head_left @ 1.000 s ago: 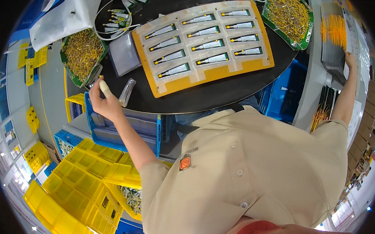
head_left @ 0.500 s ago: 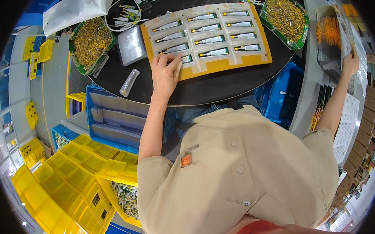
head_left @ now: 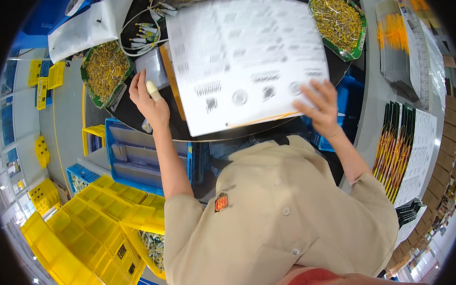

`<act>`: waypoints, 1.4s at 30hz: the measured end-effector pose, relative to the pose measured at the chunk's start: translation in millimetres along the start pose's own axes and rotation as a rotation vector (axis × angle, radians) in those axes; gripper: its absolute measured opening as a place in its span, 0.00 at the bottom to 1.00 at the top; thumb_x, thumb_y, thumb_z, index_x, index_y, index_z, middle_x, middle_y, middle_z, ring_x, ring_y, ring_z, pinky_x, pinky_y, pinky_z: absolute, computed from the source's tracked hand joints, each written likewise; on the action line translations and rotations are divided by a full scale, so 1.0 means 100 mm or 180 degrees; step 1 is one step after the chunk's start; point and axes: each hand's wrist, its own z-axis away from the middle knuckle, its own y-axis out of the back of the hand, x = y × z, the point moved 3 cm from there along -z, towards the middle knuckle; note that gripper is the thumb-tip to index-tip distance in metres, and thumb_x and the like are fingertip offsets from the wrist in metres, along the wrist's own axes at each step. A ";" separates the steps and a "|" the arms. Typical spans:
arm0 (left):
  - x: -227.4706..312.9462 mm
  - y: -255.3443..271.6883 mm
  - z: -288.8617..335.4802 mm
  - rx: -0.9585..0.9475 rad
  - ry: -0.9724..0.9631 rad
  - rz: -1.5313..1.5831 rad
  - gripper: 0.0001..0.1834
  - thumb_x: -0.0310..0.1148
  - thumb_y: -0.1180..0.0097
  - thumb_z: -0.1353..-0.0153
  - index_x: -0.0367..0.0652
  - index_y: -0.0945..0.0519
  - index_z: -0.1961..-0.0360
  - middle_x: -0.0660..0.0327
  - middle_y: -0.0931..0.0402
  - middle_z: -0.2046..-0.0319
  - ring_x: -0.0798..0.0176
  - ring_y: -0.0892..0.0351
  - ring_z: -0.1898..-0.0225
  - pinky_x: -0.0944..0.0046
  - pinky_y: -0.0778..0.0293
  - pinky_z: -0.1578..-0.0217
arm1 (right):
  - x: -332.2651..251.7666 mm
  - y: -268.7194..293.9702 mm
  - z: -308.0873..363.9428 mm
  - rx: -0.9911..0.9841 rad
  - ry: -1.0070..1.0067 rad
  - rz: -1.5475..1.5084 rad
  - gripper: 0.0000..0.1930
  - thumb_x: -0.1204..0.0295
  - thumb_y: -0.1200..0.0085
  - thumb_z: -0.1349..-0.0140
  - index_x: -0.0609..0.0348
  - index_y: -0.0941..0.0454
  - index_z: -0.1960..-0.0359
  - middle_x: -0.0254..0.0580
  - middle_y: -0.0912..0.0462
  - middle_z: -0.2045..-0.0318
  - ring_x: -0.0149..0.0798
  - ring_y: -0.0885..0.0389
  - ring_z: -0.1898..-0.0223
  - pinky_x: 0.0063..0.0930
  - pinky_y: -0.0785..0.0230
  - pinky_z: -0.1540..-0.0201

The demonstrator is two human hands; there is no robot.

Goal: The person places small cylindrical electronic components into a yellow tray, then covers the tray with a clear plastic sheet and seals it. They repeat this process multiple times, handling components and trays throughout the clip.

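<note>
Sheet over board between green trays

white sheet: blurred dark print, with round marks and blocky square marks lower down. beige shirt: orange-red emblem. white page at right: print too small to read.

White sheet now over tray, right hand brought to it
</note>
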 end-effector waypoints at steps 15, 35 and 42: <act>0.60 -1.13 0.04 -0.2067 -0.0735 -0.0919 0.34 0.54 0.46 0.36 0.61 0.33 0.29 0.50 0.49 0.26 0.42 0.58 0.24 0.32 0.70 0.29 | 2.59 0.03 0.53 0.2243 -0.4116 -0.1123 0.17 0.64 0.56 0.26 0.60 0.23 0.45 0.45 0.19 0.50 0.48 0.19 0.52 0.41 0.25 0.50; 0.90 -0.17 0.17 -0.2238 0.0441 0.1944 0.15 0.33 0.45 0.32 0.38 0.21 0.47 0.50 0.20 0.51 0.52 0.21 0.48 0.57 0.29 0.45 | -0.06 -0.49 1.07 -0.1983 -0.3132 -0.2785 0.13 0.67 0.52 0.28 0.64 0.20 0.59 0.39 0.16 0.69 0.35 0.17 0.67 0.30 0.24 0.61; 0.80 0.24 1.76 -0.4686 0.2316 0.2993 0.17 0.39 0.48 0.28 0.37 0.19 0.49 0.63 0.17 0.60 0.71 0.22 0.58 0.68 0.27 0.53 | 1.02 -0.01 0.03 0.0566 -0.2271 -0.0466 0.10 0.71 0.46 0.31 0.61 0.18 0.53 0.50 0.15 0.60 0.44 0.16 0.58 0.32 0.25 0.56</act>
